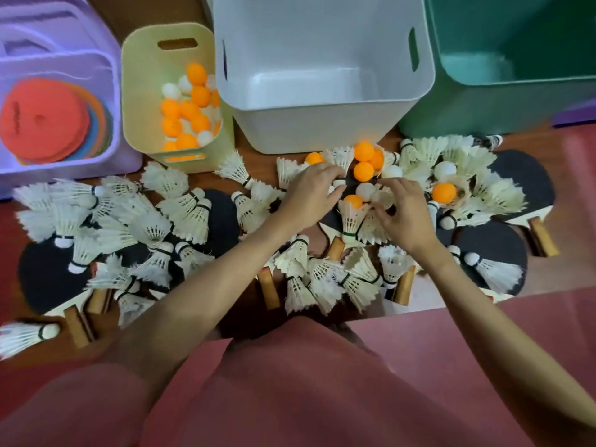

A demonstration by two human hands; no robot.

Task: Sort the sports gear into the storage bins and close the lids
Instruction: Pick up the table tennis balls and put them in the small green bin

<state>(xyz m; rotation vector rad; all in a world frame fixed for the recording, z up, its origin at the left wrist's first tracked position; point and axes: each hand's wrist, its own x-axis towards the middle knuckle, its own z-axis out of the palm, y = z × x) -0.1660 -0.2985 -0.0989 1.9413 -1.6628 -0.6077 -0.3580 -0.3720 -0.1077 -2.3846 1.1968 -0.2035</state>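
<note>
1. The left hand (311,196) reaches into the middle of the pile, fingers curled down over the cork end of a white shuttlecock (338,183); whether it truly pinches it I cannot tell.
2. The right hand (404,214) sits just beside it, fingertips closed on a white ball (382,199).
3. Loose orange balls (364,171) and a white ball (365,191) lie between and just beyond the two hands, close to the front wall of the white bin (322,124).
4. Shuttlecocks (180,214) are scattered across the floor (548,279) left to right, lying over black paddles (496,250) with wooden handles.
5. The yellow bin (142,91) left of the white bin holds orange and white balls.
6. The purple bin (106,79) at far left holds a stack of flat coloured discs (45,121), red on top.
7. The green bin (483,101) stands at far right, touching the white bin.
</note>
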